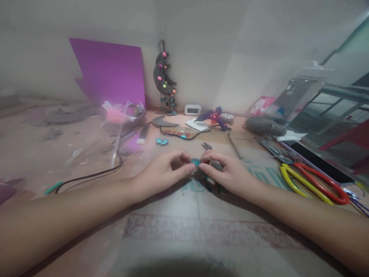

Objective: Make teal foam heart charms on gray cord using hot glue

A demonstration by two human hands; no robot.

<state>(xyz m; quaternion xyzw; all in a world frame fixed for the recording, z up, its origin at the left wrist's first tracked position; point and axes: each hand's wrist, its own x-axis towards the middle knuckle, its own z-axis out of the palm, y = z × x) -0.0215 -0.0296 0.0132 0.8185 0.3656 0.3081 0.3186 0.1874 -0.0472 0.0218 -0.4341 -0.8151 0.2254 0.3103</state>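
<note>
My left hand (164,171) and my right hand (227,171) meet at the middle of the cardboard sheet (184,227). Both pinch a small teal piece (196,162) between thumbs and fingertips. Only a bit of the piece shows between the fingers; its shape is hidden. Both forearms rest low over the cardboard. A similar teal piece (162,141) lies further back on the surface, and another teal bit (183,136) sits on a dark cut-out shape (184,132).
A glue gun (215,116) lies at the back, by a white clock (192,110) and a dark crescent ornament with coloured dots (164,79). Red and yellow handled pliers (311,181) lie right. Grey yarn (263,126), purple sheet (112,73), plastic bags (121,117), black cable (86,177) surround.
</note>
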